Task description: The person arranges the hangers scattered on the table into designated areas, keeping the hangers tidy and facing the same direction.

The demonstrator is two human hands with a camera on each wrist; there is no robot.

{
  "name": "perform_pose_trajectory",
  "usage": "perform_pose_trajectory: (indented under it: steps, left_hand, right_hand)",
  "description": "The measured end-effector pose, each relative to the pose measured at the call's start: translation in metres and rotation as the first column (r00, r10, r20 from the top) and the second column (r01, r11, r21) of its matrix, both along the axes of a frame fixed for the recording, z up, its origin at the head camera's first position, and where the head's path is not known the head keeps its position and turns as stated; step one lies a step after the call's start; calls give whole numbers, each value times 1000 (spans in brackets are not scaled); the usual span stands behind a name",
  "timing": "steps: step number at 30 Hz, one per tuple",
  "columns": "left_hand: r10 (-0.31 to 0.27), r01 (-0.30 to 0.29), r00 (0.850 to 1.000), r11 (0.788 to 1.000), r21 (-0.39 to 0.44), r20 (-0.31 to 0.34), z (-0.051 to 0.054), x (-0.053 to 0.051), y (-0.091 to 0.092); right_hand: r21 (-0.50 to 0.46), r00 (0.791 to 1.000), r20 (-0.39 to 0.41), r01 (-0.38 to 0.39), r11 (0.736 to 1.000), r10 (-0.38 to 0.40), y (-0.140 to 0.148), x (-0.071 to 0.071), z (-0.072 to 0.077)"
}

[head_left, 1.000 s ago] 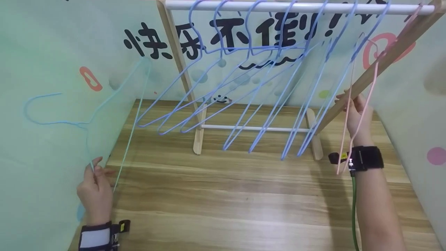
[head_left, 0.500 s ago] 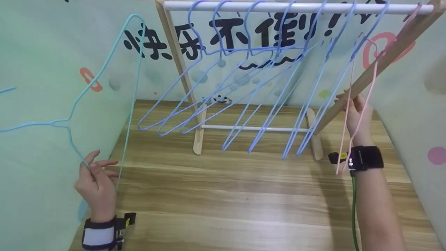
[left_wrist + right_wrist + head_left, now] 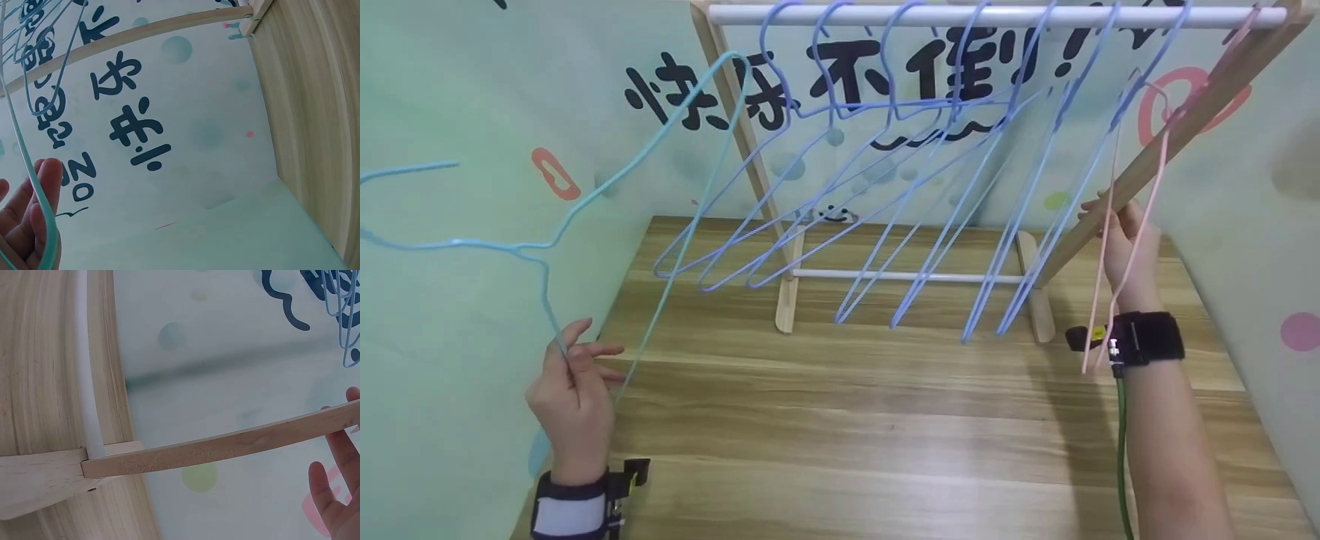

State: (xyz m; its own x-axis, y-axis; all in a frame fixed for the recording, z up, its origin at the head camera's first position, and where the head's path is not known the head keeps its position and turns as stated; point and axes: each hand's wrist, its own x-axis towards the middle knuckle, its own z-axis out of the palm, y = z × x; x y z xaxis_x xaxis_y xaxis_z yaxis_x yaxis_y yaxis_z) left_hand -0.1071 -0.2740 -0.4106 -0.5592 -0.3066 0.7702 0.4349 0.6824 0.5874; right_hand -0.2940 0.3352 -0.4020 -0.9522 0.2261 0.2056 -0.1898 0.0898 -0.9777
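In the head view, my left hand (image 3: 574, 397) pinches the lower arm of a light-blue wire clothes hanger (image 3: 619, 176) between thumb and fingers. The hanger is turned sideways, its hook toward the left edge. Its upper end overlaps the left post of a wooden clothes rack (image 3: 885, 15) in this view. The left wrist view shows the hanger (image 3: 25, 152) running past the fingers. My right hand (image 3: 1129, 236) holds the rack's right post (image 3: 1170, 154), fingers passing behind it. In the right wrist view, the thumb (image 3: 322, 489) stands apart from the post (image 3: 236, 444).
Several blue hangers (image 3: 885, 139) hang from the white rail. A pink hanger (image 3: 1161, 161) hangs at its right end, in front of the right hand. The rack stands on a wood-grain table (image 3: 870, 420), with printed green sheets (image 3: 442, 315) at the back and sides.
The light-blue hanger first went up and left, then back right toward the rack, its far end now overlapping the left post. My left hand moved slightly; the right hand stayed on its post.
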Motion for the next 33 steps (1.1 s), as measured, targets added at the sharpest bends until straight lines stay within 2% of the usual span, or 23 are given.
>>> perform_pose_trajectory:
  steps: [4, 7, 11, 17, 20, 25, 33]
  left_hand:
    - [9, -7, 1000, 998, -63, 29, 7, -1, 0]
    - [18, -13, 999, 996, -92, 48, 16, -1, -1]
    - [32, -23, 997, 991, -130, 75, 33, -2, -6]
    - [16, 7, 992, 983, -183, 125, 57, -8, -10]
    - [9, 22, 988, 980, -198, 157, 65, -12, -8]
    - [13, 33, 980, 973, -228, 198, 74, -20, 0]
    - [23, 27, 981, 967, -252, 193, 96, -32, 21]
  right_hand:
    - [88, 1000, -8, 19, 996, -18, 0, 0, -1]
    - [140, 1000, -6, 30, 990, -30, 1, -2, -2]
    - [108, 1000, 5, 20, 994, -21, 1, -3, -2]
    - [34, 999, -30, 20, 999, -19, 2, -5, -4]
    - [67, 999, -41, 33, 997, -31, 1, -6, -4]
    - [70, 1000, -27, 17, 997, -15, 2, -5, -4]
    - [21, 998, -58, 6, 1000, -5, 3, -6, -7]
